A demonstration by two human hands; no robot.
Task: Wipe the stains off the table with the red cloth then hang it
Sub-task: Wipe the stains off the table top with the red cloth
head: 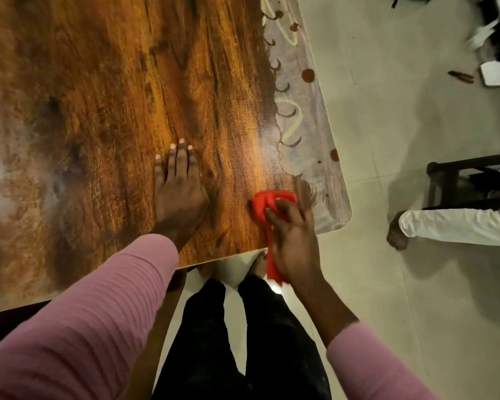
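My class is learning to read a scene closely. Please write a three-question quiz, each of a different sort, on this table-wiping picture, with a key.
1. True or false: the left hand lies flat on the table.
2. Multiple choice: the red cloth is A) hung on the chair, B) bunched in the right hand near the table's corner, C) on the floor.
3. Fill in: both sleeves are ____ in colour.

Key: 1 true; 2 B; 3 pink.
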